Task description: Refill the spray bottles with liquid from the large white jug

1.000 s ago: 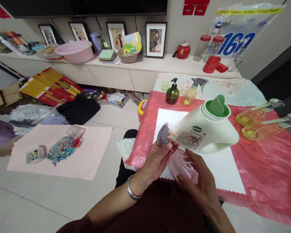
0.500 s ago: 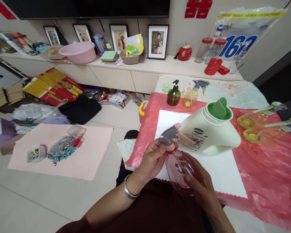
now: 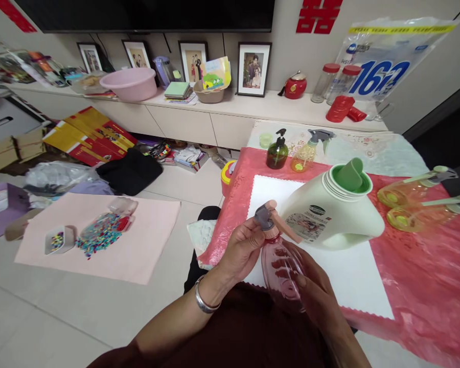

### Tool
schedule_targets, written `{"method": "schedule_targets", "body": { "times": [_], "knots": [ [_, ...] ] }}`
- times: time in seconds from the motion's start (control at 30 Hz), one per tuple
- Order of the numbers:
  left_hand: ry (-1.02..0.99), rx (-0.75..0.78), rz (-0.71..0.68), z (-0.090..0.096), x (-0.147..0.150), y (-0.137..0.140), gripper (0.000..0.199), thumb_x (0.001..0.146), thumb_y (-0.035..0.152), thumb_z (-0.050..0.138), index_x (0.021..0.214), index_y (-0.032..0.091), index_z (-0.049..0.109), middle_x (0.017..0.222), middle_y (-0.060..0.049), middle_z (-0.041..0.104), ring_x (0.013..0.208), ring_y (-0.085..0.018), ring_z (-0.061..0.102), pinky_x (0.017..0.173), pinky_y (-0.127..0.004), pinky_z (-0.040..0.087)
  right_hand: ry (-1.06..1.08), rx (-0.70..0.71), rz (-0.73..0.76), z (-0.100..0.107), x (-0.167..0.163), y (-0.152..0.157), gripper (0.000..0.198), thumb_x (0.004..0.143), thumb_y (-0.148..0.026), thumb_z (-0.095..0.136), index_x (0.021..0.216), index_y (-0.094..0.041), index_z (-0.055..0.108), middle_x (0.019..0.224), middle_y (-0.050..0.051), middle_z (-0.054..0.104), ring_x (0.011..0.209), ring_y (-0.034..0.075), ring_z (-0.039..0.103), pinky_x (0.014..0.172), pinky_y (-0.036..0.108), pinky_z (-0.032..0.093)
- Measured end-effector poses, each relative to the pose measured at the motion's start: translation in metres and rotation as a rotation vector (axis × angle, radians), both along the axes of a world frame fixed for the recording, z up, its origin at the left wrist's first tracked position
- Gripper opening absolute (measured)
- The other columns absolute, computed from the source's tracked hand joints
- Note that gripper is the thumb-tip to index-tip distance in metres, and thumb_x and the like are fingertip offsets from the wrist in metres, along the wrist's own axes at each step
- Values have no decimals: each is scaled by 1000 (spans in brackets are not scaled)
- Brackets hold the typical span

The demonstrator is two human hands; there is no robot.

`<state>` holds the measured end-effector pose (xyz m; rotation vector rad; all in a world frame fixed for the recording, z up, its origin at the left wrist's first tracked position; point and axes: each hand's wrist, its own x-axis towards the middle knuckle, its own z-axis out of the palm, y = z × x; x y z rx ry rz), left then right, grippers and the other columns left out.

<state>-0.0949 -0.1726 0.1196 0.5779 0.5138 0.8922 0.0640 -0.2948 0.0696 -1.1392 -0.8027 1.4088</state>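
Observation:
A clear pink spray bottle (image 3: pixel 281 278) with a grey and peach trigger head (image 3: pixel 267 217) is held over my lap at the table's near edge. My left hand (image 3: pixel 243 248) pinches the collar under the trigger head. Around the bottle's body wraps my right hand (image 3: pixel 312 281), its thumb in front and its fingers showing through the plastic. Just beyond the spray bottle stands a large pale green detergent jug (image 3: pixel 329 217), its mouth uncovered with a green cup-like spout (image 3: pixel 350 176) inside. The jug rests on a white scalloped mat (image 3: pixel 364 286).
A dark green pump bottle (image 3: pixel 277 153) and a yellow spray bottle (image 3: pixel 303 156) stand at the table's back. Two more yellow spray bottles (image 3: pixel 404 220) lie at right on the red cover (image 3: pixel 425 276). Left on the floor, a pink sheet (image 3: pixel 138 266) bears scattered beads (image 3: pixel 101 235).
The trigger head has turned, its peach lever now angled more steeply down to the right. Both hands keep their hold on the spray bottle. The whole view has shifted slightly.

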Motion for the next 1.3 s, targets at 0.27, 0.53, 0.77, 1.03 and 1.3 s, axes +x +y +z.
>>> {"method": "schedule_targets", "body": {
  "times": [0.27,0.53,0.77,1.03,1.3],
  "knots": [
    [20,-68,73,-3,5,-6,41,64,35,98,95,17,78,92,-3,73,89,-17,67,89,-31,51,-60,-34,-67,9,-8,-1,72,87,-58,77,147,-24,55,140,12,54,117,28,59,100,38,49],
    [19,-55,-50,-5,0,-1,43,65,39,97,96,16,79,90,-6,74,84,-19,68,89,-38,51,190,-75,-6,8,-11,1,63,84,-61,78,135,-26,65,124,12,62,102,25,65,85,34,55],
    [50,0,-20,7,3,-5,41,66,44,96,90,15,78,91,-8,76,91,-23,71,92,-39,50,263,-76,-10,8,-15,2,61,83,-59,80,136,-31,67,124,12,62,104,25,65,85,32,55],
    [106,-61,62,-1,2,-7,40,61,35,99,90,17,79,84,-2,72,87,-18,69,88,-33,53,278,7,-18,1,-21,8,63,84,-56,80,138,-27,65,123,12,62,101,23,64,84,30,53],
    [61,-87,-92,-7,-9,1,46,62,28,99,102,16,79,93,-6,77,92,-20,73,90,-33,55,602,-11,131,1,-26,9,63,86,-58,76,139,-25,65,121,13,62,92,24,67,77,32,55]
  ]
}}
